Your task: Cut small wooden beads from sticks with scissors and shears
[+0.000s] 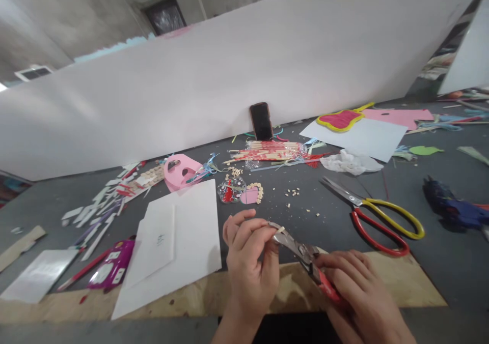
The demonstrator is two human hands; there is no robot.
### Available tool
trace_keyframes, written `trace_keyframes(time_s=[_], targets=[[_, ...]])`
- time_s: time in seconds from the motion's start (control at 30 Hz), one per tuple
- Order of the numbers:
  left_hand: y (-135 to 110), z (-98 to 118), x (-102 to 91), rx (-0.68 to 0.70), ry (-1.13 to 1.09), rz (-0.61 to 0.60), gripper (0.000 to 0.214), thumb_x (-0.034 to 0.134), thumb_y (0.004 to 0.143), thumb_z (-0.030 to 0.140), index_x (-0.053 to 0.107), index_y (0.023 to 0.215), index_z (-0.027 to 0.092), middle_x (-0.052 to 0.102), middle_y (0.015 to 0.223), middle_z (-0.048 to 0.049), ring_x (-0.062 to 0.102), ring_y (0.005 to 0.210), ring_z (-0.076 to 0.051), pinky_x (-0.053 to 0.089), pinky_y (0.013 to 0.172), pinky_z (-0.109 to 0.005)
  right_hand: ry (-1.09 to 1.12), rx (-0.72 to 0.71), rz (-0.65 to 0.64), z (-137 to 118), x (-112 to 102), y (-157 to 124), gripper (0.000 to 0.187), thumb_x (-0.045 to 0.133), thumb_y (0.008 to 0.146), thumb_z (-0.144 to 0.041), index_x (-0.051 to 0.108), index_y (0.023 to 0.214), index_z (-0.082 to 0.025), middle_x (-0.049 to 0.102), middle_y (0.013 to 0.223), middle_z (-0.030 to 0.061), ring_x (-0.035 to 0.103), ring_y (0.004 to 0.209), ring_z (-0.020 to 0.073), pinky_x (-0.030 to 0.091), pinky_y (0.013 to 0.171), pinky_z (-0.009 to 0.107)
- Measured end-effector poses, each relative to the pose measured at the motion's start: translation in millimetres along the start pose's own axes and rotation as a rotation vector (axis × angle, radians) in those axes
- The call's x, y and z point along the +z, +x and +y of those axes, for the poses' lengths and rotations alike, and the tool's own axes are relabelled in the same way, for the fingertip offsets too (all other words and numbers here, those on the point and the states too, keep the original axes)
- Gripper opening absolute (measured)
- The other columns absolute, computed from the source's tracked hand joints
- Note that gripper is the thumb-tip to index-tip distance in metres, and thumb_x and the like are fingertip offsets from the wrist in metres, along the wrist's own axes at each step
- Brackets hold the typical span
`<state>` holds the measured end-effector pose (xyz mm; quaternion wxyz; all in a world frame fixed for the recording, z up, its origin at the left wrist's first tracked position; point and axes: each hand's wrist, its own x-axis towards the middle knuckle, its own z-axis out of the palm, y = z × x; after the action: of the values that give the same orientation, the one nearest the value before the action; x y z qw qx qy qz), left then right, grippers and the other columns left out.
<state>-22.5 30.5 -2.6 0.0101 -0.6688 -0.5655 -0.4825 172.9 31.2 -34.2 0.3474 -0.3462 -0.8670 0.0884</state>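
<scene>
My right hand (355, 278) is wrapped around the red handles of metal cutters (298, 247), whose jaws point up and left. My left hand (252, 255) is closed in a pinch at the jaw tips, and a small pale stick piece (280, 230) shows between the jaws there. How much of the stick lies within my left fingers is hidden. Just beyond the hands, small beige cut bits (293, 192) are scattered on the dark table. A pink shape edged with similar bits (250, 195) lies beside a clear tray (231, 189) holding red and shiny pieces.
Yellow-and-red-handled scissors (382, 222) and a blue glue gun (454, 204) lie at right. White boards (194, 232) and a purple packet (112, 265) are at left. Behind are bundled sticks (271, 151), a crumpled tissue (351, 162) and a phone (262, 121) leaning on a white partition (191, 89).
</scene>
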Motion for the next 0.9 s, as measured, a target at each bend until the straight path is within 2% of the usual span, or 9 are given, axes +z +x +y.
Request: trace_keyframes(time_s=[0.2, 0.3, 0.43, 0.5, 0.57, 0.67, 0.77, 0.9], targets=[[-0.5, 2.9, -0.3, -0.007, -0.005, -0.035, 0.016, 0.054, 0.083, 0.009, 0.064, 0.083, 0.021, 0.064, 0.086, -0.0057, 0.053, 0.106, -0.027, 0.043, 0.093, -0.05, 0.023, 0.056, 0.014, -4.5, -4.6, -1.1, 0.01, 0.052, 0.078, -0.013, 0.055, 0.083, -0.022, 0.06, 0.091, 0.0085, 0.057, 0.082, 0.0206, 0.047, 0.07, 0.034], [-1.8, 3.3, -0.8, -0.013, -0.005, -0.046, 0.017, 0.052, 0.083, 0.008, 0.064, 0.084, 0.021, 0.064, 0.086, -0.0058, 0.053, 0.106, -0.027, 0.042, 0.094, -0.05, 0.006, 0.109, 0.024, -6.7, -5.6, -2.9, 0.01, 0.053, 0.078, -0.013, 0.057, 0.082, -0.022, 0.056, 0.105, 0.0118, 0.057, 0.093, 0.024, 0.049, 0.074, 0.036], [-1.8, 3.2, -1.6, 0.006, -0.008, -0.055, 0.019, 0.052, 0.083, 0.006, 0.064, 0.085, 0.02, 0.063, 0.087, -0.0059, 0.052, 0.107, -0.027, 0.042, 0.094, -0.052, 0.051, 0.145, -0.001, -7.0, -3.2, -5.1, 0.011, 0.051, 0.074, -0.012, 0.052, 0.079, -0.022, 0.05, 0.126, 0.0144, 0.053, 0.111, 0.0291, 0.048, 0.083, 0.043], [-1.5, 3.5, -1.5, 0.015, -0.014, -0.053, 0.02, 0.051, 0.082, 0.005, 0.064, 0.086, 0.02, 0.063, 0.087, -0.0059, 0.051, 0.107, -0.027, 0.043, 0.093, -0.051, 0.075, 0.132, -0.03, -5.5, -1.6, -6.1, 0.02, 0.049, 0.071, -0.011, 0.05, 0.088, -0.022, 0.05, 0.128, 0.0153, 0.053, 0.113, 0.0294, 0.047, 0.085, 0.044], [-1.2, 4.0, -0.8, 0.018, -0.02, -0.048, 0.022, 0.051, 0.082, 0.004, 0.065, 0.086, 0.02, 0.063, 0.087, -0.0058, 0.051, 0.107, -0.027, 0.044, 0.092, -0.051, 0.075, 0.143, -0.045, -3.5, -0.2, -6.8, 0.038, 0.048, 0.069, -0.011, 0.047, 0.106, -0.02, 0.054, 0.125, 0.016, 0.054, 0.112, 0.029, 0.046, 0.087, 0.044], [-0.9, 5.1, 0.6, 0.016, -0.019, -0.045, 0.024, 0.05, 0.081, 0.002, 0.065, 0.085, 0.02, 0.063, 0.087, -0.0056, 0.051, 0.108, -0.027, 0.044, 0.092, -0.051, 0.004, 0.171, -0.09, -0.8, 1.9, -6.8, 0.063, 0.049, 0.07, -0.015, 0.036, 0.131, -0.015, 0.059, 0.12, 0.0151, 0.056, 0.107, 0.0286, 0.043, 0.088, 0.046], [-0.4, 6.1, 1.8, 0.023, -0.011, -0.038, 0.026, 0.05, 0.08, 0.0, 0.065, 0.086, 0.021, 0.064, 0.087, -0.0052, 0.051, 0.108, -0.027, 0.044, 0.092, -0.051, -0.107, 0.142, -0.137, 1.0, 3.6, -4.4, 0.065, 0.052, 0.073, -0.019, 0.035, 0.135, -0.016, 0.062, 0.117, 0.0134, 0.058, 0.102, 0.0291, 0.037, 0.088, 0.048], [-0.4, 5.7, 2.7, 0.037, 0.003, -0.025, 0.026, 0.049, 0.081, 0.001, 0.064, 0.087, 0.021, 0.064, 0.087, -0.0053, 0.051, 0.107, -0.026, 0.045, 0.091, -0.05, -0.181, 0.097, -0.131, 2.3, 4.3, 0.4, 0.062, 0.054, 0.072, -0.023, 0.038, 0.132, -0.016, 0.066, 0.111, 0.012, 0.061, 0.094, 0.0286, 0.03, 0.086, 0.048]])
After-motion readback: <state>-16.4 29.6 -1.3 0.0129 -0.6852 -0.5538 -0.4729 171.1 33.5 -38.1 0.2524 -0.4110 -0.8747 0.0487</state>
